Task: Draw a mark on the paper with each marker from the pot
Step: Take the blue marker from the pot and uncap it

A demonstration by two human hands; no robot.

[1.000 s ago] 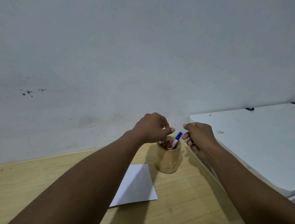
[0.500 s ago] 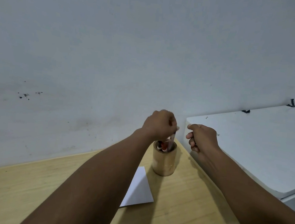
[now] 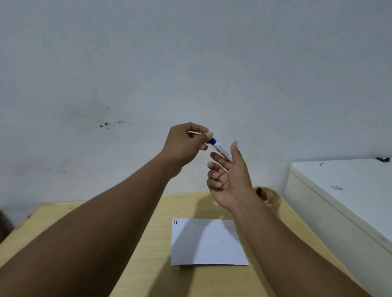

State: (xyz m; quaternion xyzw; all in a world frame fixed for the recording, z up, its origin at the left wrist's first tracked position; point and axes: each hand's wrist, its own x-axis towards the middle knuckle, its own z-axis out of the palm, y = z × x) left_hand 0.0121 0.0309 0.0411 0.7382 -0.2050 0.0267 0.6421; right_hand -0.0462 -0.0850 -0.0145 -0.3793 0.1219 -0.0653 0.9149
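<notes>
Left hand (image 3: 186,145) raised, fingertips pinching the blue end of a marker (image 3: 220,149). Right hand (image 3: 229,176) just beside, palm up, fingers loosely spread, the marker's white barrel lying against them. Below and between the forearms, flat on the wooden table (image 3: 202,289), the paper (image 3: 208,243), with short red and dark strokes at its far left corner. Behind the right wrist, partly hidden, the pot (image 3: 272,196), a red and black marker tip (image 3: 260,192) showing inside.

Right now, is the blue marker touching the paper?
No. The blue marker is held up in the air between the left hand and the right hand, well above the paper.
</notes>
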